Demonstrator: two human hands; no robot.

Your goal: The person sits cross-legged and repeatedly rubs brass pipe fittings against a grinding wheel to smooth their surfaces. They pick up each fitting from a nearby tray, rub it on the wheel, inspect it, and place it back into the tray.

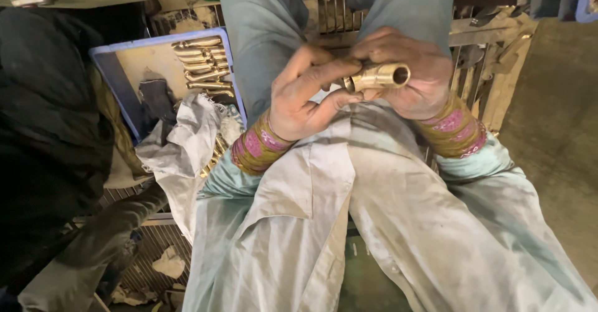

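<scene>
Presently, at centre of view, just toward 1 o'clock: short brass tube (380,75), hollow, open end facing 3 o'clock, held above the lap. Right hand (408,72) wrapped around tube from behind, fingers curled over top, grasping it. Left hand (308,94) at 9 o'clock of the tube, index finger and thumb pinched on the near end of tube, other fingers folded. Both wrists in patterned cuffs, olive with pink.

Below hands, toward 6 o'clock: pale grey cloth over the knees (324,225), stained, creased.

Toward 10 o'clock of hands: blue tray (112,75) with a row of brass parts (202,66) laid side by side along its far right corner. Crumpled white rag (187,137) draped over tray's near edge at 8 o'clock of hands, touching the tray rim. More brass pieces partly hidden under the rag; count cannot be told.

At 9 o'clock, far edge of view: dark garment (43,131) of another person, no hands seen.

Toward 12 o'clock, behind the hands: metal grating (339,13), slats upright.
</scene>
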